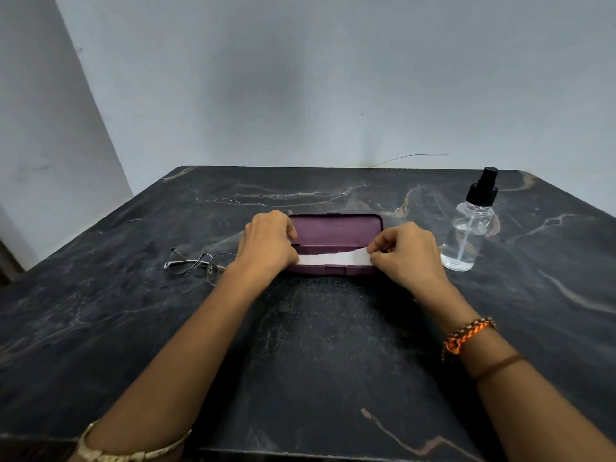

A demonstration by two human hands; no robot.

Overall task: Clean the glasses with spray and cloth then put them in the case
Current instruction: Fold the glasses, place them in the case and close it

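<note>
While the cloth (333,259) is pinched taut over the open case (336,233) by left hand (266,243) and right hand (405,253), the glasses (196,261) could be nudged by the left wrist.

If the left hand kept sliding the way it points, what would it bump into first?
The left hand points away from the person, over the case. It would probably meet the raised lid first; beyond that lies bare table, then the wall. Depth is hard to judge.

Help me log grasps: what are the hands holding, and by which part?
Both hold the white cloth over the open purple case: the right hand pinches its right end, the left hand its left end.
</note>
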